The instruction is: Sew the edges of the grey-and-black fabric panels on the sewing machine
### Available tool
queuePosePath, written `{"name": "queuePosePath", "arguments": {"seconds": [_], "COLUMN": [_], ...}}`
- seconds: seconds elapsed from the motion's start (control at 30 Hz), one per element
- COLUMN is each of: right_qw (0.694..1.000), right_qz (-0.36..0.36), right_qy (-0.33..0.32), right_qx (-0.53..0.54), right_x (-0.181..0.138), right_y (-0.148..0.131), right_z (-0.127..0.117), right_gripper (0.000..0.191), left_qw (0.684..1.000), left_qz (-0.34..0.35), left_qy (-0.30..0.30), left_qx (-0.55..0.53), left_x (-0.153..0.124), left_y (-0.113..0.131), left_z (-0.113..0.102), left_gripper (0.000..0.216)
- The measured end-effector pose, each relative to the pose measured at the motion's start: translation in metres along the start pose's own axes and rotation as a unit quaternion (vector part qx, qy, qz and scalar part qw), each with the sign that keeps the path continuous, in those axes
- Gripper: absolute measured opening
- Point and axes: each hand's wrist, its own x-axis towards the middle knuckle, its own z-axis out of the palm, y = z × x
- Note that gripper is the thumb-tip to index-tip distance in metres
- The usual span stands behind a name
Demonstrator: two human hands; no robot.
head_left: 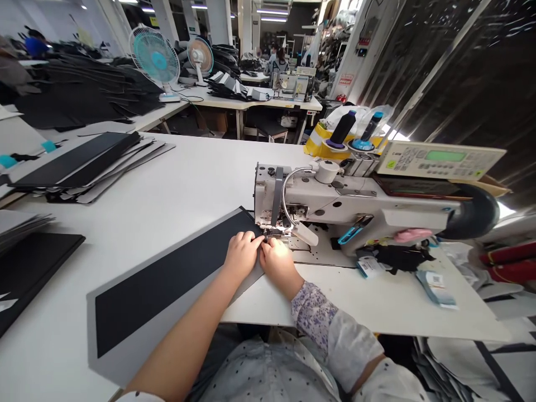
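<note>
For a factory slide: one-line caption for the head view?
Left hand and right hand rest on a long black-and-grey panel at the presser foot of an industrial sewing machine.

The left hand (243,255) and the right hand (278,265) are held close together, with the backs turned upward, and the fingers (253,239) are slightly bent. The bare left forearm (180,340) is stretched forward at a slant, and the right forearm (314,312) is covered by a sleeve with small flowers.
</note>
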Motion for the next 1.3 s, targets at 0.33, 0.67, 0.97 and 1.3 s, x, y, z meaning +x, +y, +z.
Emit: {"name": "queuePosePath", "arguments": {"seconds": [0.33,0.67,0.97,1.3], "right_qw": [0.996,0.987,0.985,0.987], "right_qz": [-0.017,-0.001,0.021,0.095], "right_qy": [0.021,0.024,0.051,0.12], "right_qx": [0.089,0.16,0.162,0.057], "right_x": [-0.023,-0.028,-0.017,-0.008], "right_y": [0.0,0.0,0.007,0.08], "right_z": [-0.002,-0.008,0.0,-0.019], "right_gripper": [0.028,0.015,0.007,0.019], "left_qw": [0.999,0.987,0.985,0.984], "left_qz": [0.033,0.103,0.106,0.113], "left_qy": [0.01,-0.044,-0.046,-0.012], "left_qx": [-0.042,-0.117,-0.128,-0.14], "left_x": [-0.017,-0.011,-0.004,0.013], "left_y": [0.009,-0.008,-0.018,-0.035], "left_z": [0.001,-0.001,0.008,0.011], "left_gripper": [0.036,0.04,0.04,0.047]}}
